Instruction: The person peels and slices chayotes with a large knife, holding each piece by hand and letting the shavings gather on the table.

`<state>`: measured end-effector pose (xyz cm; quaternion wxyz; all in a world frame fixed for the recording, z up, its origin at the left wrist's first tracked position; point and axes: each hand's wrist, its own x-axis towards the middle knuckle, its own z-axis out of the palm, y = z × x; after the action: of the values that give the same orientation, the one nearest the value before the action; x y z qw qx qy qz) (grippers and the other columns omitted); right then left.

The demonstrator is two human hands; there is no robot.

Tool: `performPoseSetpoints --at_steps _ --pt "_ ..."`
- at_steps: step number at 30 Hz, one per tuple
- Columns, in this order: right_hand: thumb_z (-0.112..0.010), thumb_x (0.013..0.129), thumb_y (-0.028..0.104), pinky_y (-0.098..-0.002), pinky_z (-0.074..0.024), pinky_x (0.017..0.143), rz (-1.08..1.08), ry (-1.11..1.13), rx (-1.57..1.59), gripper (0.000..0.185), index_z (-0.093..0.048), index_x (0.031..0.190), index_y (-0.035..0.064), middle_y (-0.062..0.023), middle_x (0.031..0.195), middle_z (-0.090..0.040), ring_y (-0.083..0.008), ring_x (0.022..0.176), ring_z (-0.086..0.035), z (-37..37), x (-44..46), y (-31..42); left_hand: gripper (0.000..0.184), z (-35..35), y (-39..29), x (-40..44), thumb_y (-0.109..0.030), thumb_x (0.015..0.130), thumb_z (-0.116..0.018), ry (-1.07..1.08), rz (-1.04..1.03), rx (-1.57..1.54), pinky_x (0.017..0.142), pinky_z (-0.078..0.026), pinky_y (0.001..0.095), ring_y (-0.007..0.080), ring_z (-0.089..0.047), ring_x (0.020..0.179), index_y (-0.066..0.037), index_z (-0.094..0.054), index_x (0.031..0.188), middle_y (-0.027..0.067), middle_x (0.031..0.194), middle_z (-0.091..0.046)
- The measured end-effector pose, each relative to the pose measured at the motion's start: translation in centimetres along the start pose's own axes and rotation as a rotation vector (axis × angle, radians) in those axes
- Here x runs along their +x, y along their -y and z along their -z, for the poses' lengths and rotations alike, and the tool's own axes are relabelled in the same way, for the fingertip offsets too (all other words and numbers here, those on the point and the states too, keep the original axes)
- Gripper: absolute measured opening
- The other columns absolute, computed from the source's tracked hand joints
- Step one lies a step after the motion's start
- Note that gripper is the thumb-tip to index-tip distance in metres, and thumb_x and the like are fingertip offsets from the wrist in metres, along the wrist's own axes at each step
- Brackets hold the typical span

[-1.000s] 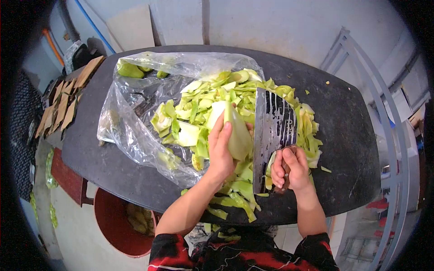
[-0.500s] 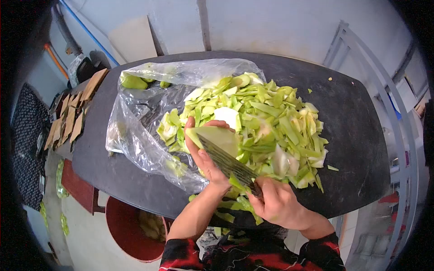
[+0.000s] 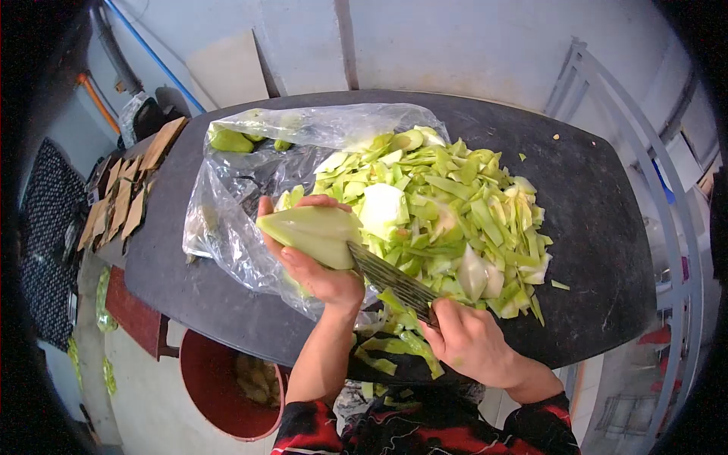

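A pale green peeled vegetable (image 3: 312,231) rests in my left hand (image 3: 326,282), with the fingers curled round its far side and the thumb along its near side. My right hand (image 3: 474,343) grips the handle of a wide, dark-streaked knife (image 3: 394,284), whose blade tip touches the vegetable's right end. Beyond the blade, a large heap of green peelings and slices (image 3: 455,205) covers the middle of the dark table (image 3: 591,220). More strips of peel (image 3: 402,347) lie at the table's near edge, below the knife.
A clear plastic bag (image 3: 227,250) spreads over the table's left part, with whole green vegetables (image 3: 231,141) at its far end. A red bucket (image 3: 220,390) and a red stool (image 3: 133,311) stand at lower left. A metal rail (image 3: 667,220) runs along the right.
Left hand and vegetable have moved left, away from the heap. The knife, first held upright over the heap at the right, now slants against the vegetable's right end.
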<state>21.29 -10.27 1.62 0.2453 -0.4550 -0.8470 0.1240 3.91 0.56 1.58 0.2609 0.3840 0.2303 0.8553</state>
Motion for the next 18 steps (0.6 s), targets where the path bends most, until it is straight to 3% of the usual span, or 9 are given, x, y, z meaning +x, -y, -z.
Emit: performPoseSetpoints --at_steps 8,15,18 --pt "-0.072 0.083 0.010 -0.0387 -0.0488 0.049 0.016 -0.120 0.147 0.024 -0.054 0.093 -0.0034 -0.0130 0.065 -0.058 -0.0311 0.055 -0.062 0.5 0.2 0.2 0.067 0.1 -0.4 0.3 -0.052 0.099 -0.040 -0.043 0.090 -0.122 0.082 -0.049 0.0439 0.0294 -0.057 0.090 -0.011 -0.019 0.148 0.0205 0.107 -0.055" --pt "-0.071 0.085 0.011 -0.0370 -0.0463 0.047 -0.008 -0.161 0.258 0.023 -0.055 0.092 -0.0043 -0.0125 0.062 -0.058 -0.0288 0.050 -0.060 0.5 0.6 -0.1 0.066 0.4 0.1 -0.6 -0.056 0.098 -0.039 0.193 0.250 -0.167 0.080 -0.050 0.0447 0.0289 -0.058 0.091 -0.014 -0.024 0.147 0.0187 0.105 -0.057" --pt "-0.071 0.086 0.012 -0.0346 -0.0432 0.045 -0.139 -0.147 0.384 0.023 -0.056 0.090 -0.0040 -0.0114 0.058 -0.057 -0.0255 0.046 -0.058 1.4 0.9 -0.2 0.067 0.5 0.4 -0.6 -0.057 0.097 -0.039 0.225 0.290 -0.151 0.079 -0.051 0.0447 0.0295 -0.059 0.089 -0.013 -0.025 0.146 0.0193 0.104 -0.057"
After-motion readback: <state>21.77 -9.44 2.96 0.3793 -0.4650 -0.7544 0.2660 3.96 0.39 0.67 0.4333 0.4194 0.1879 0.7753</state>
